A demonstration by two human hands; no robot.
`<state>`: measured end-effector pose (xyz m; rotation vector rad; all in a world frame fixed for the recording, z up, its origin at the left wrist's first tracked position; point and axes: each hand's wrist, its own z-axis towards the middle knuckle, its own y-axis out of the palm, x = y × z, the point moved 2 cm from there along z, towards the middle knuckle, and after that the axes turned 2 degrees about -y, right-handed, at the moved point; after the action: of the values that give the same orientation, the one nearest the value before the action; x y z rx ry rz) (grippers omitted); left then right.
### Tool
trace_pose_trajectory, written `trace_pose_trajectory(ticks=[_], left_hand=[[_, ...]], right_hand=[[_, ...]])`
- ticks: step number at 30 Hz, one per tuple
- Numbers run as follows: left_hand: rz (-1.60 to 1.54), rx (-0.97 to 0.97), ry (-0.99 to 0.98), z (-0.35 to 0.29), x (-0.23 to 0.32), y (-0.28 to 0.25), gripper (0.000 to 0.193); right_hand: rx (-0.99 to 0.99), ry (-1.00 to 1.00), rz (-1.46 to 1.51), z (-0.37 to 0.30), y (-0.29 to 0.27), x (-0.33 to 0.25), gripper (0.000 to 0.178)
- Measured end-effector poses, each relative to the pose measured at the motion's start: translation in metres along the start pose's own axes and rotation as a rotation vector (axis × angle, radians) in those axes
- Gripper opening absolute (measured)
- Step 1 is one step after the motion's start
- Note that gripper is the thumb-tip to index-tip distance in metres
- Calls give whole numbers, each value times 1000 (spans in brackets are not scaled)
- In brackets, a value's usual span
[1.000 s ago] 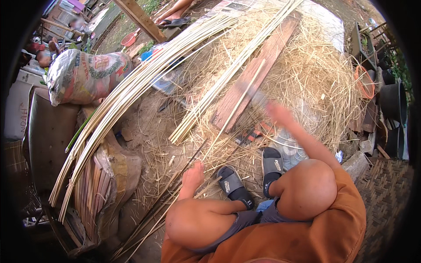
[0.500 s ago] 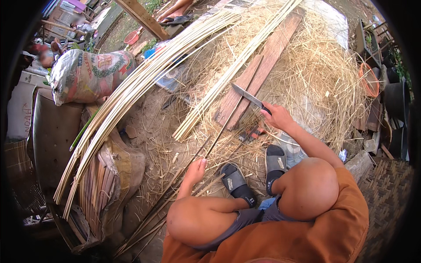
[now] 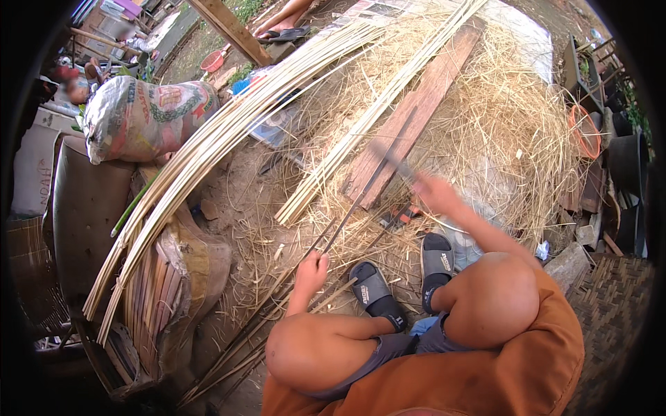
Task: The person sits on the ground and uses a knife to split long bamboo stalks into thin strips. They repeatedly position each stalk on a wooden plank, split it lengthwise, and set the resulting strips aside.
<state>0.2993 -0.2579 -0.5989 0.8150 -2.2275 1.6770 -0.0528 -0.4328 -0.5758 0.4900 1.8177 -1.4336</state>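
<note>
My left hand (image 3: 311, 272) is closed round the near end of a long, dark, thin bamboo strip (image 3: 353, 205). The strip runs away from me and lies along a reddish-brown wooden board (image 3: 442, 78) on the ground. In my right hand (image 3: 440, 195) is a knife (image 3: 393, 161), its blade smeared by motion and lying across the strip over the board. Whether the blade touches the strip I cannot tell. Left of the board, a narrow bundle of pale split strips (image 3: 326, 173) lies alongside it.
Loose shavings (image 3: 513, 118) cover the ground right of the board. A long bundle of pale strips (image 3: 208, 149) arches at left, near a stuffed sack (image 3: 149, 114). An orange basket (image 3: 584, 132) stands at right. Another person's feet (image 3: 281, 31) show at the top.
The knife and my right hand have shifted slightly and now look blurred, with the blade still across the strip. My left hand stays in nearly the same place.
</note>
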Motion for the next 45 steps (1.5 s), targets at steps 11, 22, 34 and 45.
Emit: trace_pose_trajectory(ticks=[11,22,34,45], left_hand=[[306,31,99,-1,19,-8,37],[-134,-232,-34,-11,-8,-34,45],[-359,-281,38,-67,-58,-59,42],[-273,-316,-199,-160,-98,-115,40]], right_hand=[[259,223,-313,49,-78,95,37],[257,32,-150,31,-7,79,36],[177,93,-131,-6,-3,119,44],[221,418,193,-66,-6,125,52]])
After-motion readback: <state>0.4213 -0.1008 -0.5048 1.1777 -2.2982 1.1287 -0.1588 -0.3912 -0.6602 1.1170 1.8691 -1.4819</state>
